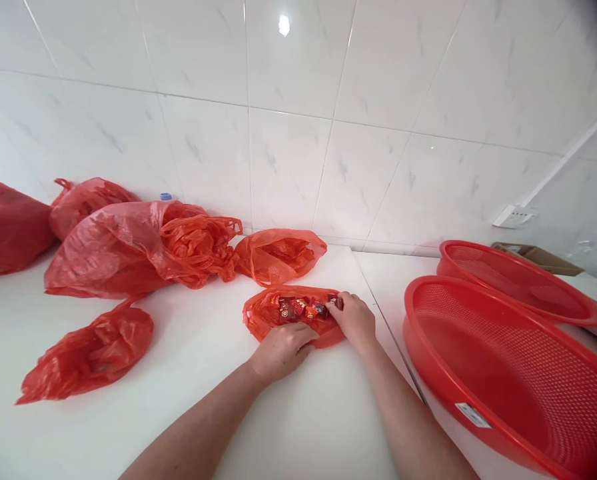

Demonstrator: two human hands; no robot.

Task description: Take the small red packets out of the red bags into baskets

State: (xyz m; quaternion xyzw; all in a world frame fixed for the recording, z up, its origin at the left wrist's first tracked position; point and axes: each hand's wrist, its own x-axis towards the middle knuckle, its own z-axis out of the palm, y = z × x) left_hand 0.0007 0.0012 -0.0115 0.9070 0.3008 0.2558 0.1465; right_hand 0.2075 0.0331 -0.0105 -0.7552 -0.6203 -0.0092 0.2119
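Note:
A small red plastic bag (260,313) lies open on the white table (203,373), with several small red wrapped packets (301,309) inside. My left hand (281,349) grips the near edge of this bag, fingers curled. My right hand (354,320) is at the bag's right edge, fingers pinched on the plastic and touching the packets.
Several more red plastic bags lie to the left and behind: a large one (123,250), a crumpled one (91,353), and one (278,253) by the tiled wall. Two red mesh basins (508,373) (518,280) stand at the right. A wall socket (514,215) is above them.

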